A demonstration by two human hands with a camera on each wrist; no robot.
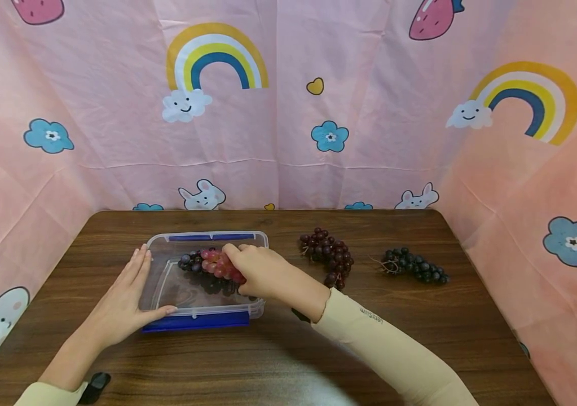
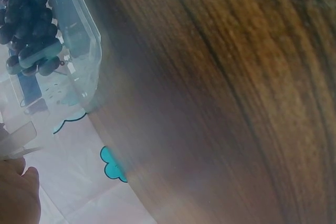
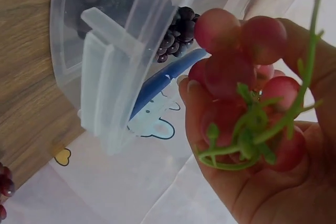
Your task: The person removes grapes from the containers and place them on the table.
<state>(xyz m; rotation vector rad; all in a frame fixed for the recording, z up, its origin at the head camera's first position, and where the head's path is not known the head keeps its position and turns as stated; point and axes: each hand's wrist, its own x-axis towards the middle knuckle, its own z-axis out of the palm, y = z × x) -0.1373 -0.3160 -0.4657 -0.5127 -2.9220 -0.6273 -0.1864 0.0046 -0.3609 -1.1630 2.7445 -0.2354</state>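
A clear plastic container [image 1: 176, 293] with blue clips stands at the left of the table. Dark grapes [image 1: 190, 261] lie inside it, seen through its wall in the left wrist view. My right hand [image 1: 263, 270] holds a bunch of red grapes [image 1: 215, 265] over the container; the right wrist view shows its green stem [image 3: 252, 140] curling out from between fingers and palm. At the container's left side my left hand [image 1: 120, 304] rests with straight fingers along the rim, its thumb on the front edge.
Right of the container lie a dark red bunch of grapes [image 1: 326, 251] and, farther right, a black bunch [image 1: 415, 265] with a brown stem. The wooden table [image 1: 369, 338] meets a pink patterned cloth [image 1: 288, 124] at its back and sides.
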